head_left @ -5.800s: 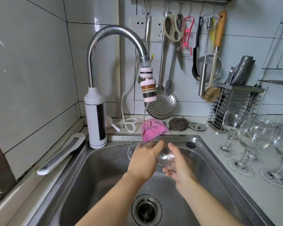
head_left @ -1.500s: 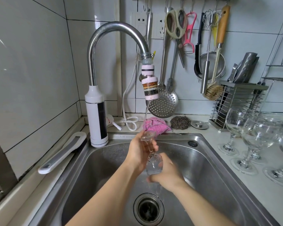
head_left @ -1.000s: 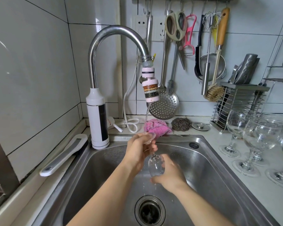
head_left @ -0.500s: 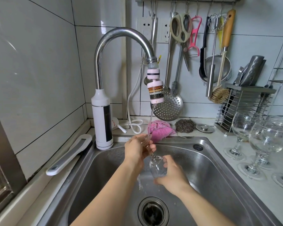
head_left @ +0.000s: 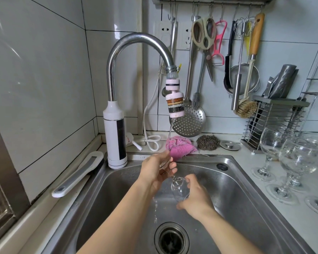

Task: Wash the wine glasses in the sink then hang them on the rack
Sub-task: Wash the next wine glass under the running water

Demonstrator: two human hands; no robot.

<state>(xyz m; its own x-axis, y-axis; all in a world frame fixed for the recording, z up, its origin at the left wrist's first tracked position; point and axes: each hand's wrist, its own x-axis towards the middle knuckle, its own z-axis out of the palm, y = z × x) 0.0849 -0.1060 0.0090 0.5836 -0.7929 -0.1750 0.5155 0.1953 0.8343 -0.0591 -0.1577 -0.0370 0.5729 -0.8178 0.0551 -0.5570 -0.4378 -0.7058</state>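
Note:
A clear wine glass (head_left: 178,187) is held upside down over the steel sink (head_left: 235,182), foot up under the thin stream from the faucet (head_left: 136,38). My left hand (head_left: 155,170) curls round the glass's foot and stem. My right hand (head_left: 195,196) cups the bowl from below and the right. Water drips off into the basin. Several more wine glasses (head_left: 294,158) stand upright on the counter at the right.
A drain (head_left: 171,239) sits at the sink's bottom. Behind the sink lie a pink cloth (head_left: 180,146), a steel scourer (head_left: 207,142) and a drain plug (head_left: 229,145). Utensils hang on a wall rail (head_left: 209,1). A wire cutlery holder (head_left: 275,121) stands at the right.
The glass has gone from lying sideways in both hands to upside down with its foot under the stream. Over the last second the hands barely moved; the view shifted slightly.

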